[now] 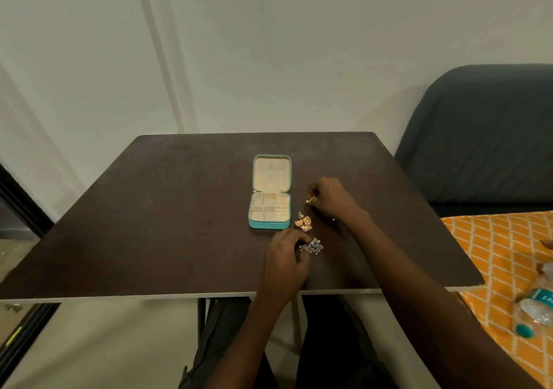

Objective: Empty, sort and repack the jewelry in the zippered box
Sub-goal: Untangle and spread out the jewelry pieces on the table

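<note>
I see a dark brown table (149,209) with a pale edge, set against the wall. Near its middle lies the teal zippered box (269,206), open flat, lid away from me, beige lining, divided compartments looking bare. Just right of the box's near corner sits a small heap of gold earrings (304,221). Nearer me, apart from that heap, is a cluster of silver jewelry (315,245). One more small gold piece (311,200) is right of the box; can't tell if it rests on the tabletop or is lifted.
</note>
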